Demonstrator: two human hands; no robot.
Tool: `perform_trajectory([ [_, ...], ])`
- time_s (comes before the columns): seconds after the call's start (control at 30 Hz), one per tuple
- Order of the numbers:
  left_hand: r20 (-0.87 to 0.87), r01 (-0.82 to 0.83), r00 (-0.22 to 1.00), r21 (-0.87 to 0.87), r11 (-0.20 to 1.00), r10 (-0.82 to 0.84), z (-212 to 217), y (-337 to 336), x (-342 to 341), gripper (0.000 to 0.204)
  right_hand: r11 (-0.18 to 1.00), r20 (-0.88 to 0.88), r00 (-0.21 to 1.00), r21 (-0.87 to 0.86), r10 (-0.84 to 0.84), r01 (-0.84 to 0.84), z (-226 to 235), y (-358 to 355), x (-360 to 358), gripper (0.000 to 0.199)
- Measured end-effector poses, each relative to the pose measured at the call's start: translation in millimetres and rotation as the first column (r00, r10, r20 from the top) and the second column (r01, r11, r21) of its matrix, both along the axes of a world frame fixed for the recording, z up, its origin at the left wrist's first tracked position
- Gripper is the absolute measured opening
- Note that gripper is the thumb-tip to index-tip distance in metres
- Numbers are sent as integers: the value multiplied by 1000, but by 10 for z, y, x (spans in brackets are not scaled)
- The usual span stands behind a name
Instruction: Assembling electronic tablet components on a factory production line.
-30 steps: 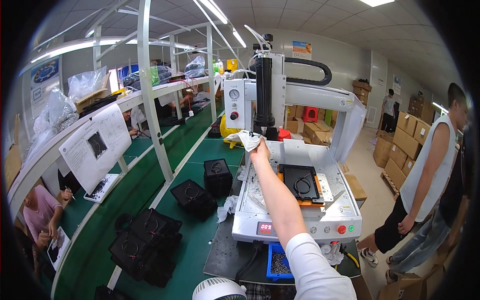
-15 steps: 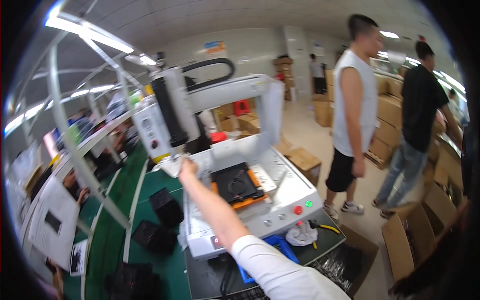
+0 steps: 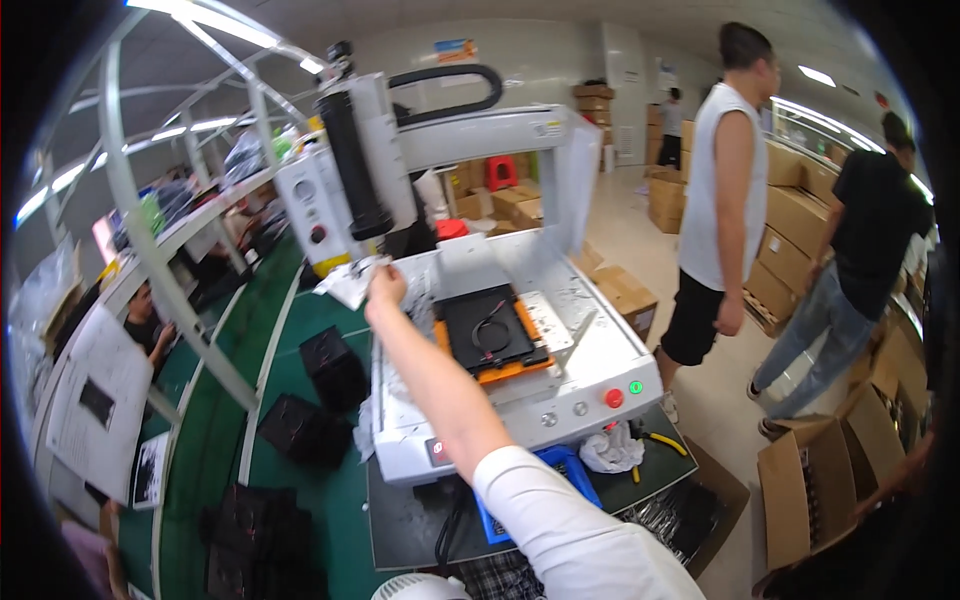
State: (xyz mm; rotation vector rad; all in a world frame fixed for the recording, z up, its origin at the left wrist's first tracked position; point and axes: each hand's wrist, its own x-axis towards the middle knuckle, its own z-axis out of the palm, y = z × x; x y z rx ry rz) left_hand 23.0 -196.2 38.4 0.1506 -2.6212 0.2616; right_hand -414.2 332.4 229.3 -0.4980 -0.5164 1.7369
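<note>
My right hand (image 3: 386, 292) reaches across a white benchtop gantry machine (image 3: 500, 430). Its fingers are closed just below the machine's black cylindrical tool head (image 3: 354, 165). A crumpled white sheet (image 3: 345, 284) lies against the fingertips; whether they grip it or something smaller is unclear. Right of my forearm, a black tray-like part (image 3: 475, 325) with a loop of thin black cable sits in an orange fixture (image 3: 512, 371) on the machine bed. My left hand is out of view.
Black boxy units (image 3: 332, 368) stand on the green bench at left. A blue bin (image 3: 565, 465), white cloth (image 3: 612, 450) and yellow-handled pliers (image 3: 664, 442) lie before the machine. Open cartons (image 3: 790, 490) and two standing people (image 3: 722, 190) are at right.
The view has shifted, so the machine appears higher and slightly right. My right hand stays by the tool head with fingers closed. The person in black has moved right.
</note>
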Motion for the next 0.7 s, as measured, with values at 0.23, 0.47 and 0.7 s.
perform_trajectory([
  [0.23,13,-107,994,13,994,107,-118,-100,0,119,999,-29,999,-24,-31,30,-225,342,121,10],
  [0.47,31,-192,981,3,981,192,32,-4,33,118,998,-139,989,-30,54,-58,-91,51,189,21],
  [0.7,39,-191,981,20,981,190,-42,-18,7,118,991,-235,964,-9,126,-132,3,114,241,24],
])
